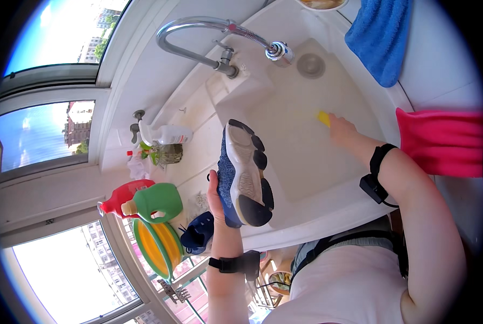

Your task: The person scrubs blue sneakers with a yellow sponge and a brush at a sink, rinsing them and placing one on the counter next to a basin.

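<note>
My left hand (216,202) grips a blue knit sneaker (247,174) at the near left rim of the sink. Its white and black sole faces up toward me; the fingers beneath the shoe are hidden. Over the basin of the white sink (306,166), my right hand (342,128) holds a small yellow object (323,118), perhaps a sponge or a brush; most of it is covered by the fingers. A dark blue shoe (199,233) with laces rests on the ledge beside my left wrist.
A chrome faucet (193,22) arches over the basin toward the drain (310,65). Along the left ledge are a white bottle (170,134), a glass jar with a plant (168,154), red (124,199) and green (160,202) jugs and a yellow-green basin (156,247). Blue (381,40) and pink (440,141) towels hang right.
</note>
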A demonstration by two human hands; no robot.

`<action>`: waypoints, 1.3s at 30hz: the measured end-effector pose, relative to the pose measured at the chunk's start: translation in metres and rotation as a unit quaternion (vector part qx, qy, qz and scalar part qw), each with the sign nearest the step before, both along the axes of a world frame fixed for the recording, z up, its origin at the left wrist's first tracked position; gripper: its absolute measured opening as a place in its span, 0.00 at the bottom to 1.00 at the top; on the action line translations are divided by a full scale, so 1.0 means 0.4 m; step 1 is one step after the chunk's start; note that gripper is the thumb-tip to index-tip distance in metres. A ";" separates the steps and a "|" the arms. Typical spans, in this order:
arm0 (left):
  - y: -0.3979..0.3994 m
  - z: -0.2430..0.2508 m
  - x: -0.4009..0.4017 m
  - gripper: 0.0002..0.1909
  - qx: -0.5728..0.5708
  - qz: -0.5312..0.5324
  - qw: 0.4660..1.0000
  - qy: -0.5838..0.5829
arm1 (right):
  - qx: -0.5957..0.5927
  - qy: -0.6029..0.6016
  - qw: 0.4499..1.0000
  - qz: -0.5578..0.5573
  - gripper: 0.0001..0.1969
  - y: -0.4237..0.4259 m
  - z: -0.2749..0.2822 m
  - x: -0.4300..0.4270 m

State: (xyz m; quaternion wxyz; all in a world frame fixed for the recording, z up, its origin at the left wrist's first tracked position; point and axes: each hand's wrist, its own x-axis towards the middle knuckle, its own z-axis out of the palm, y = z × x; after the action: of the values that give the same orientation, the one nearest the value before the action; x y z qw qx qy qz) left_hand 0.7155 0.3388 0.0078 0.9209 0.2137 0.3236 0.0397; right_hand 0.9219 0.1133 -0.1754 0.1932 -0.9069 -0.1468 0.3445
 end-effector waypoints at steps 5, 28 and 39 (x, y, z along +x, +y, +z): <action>0.017 -0.055 -0.047 0.34 -0.062 0.011 0.997 -0.034 | 0.268 0.115 0.956 0.014 0.27 0.071 0.186 -0.087; -0.069 -0.082 -0.014 0.35 -0.036 -0.033 0.998 0.027 | 0.377 0.078 0.921 -0.060 0.22 0.171 0.128 -0.066; -0.060 -0.076 -0.080 0.37 -0.049 0.008 0.997 0.052 | 0.328 0.078 0.941 0.031 0.23 0.172 0.154 -0.082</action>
State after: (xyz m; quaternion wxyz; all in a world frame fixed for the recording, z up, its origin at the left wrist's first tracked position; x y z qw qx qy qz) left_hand 0.6836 0.3146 -0.0226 0.9118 0.1675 0.3744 0.0195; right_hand 0.8893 0.1823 -0.1138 0.4799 -0.7588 -0.2640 0.3525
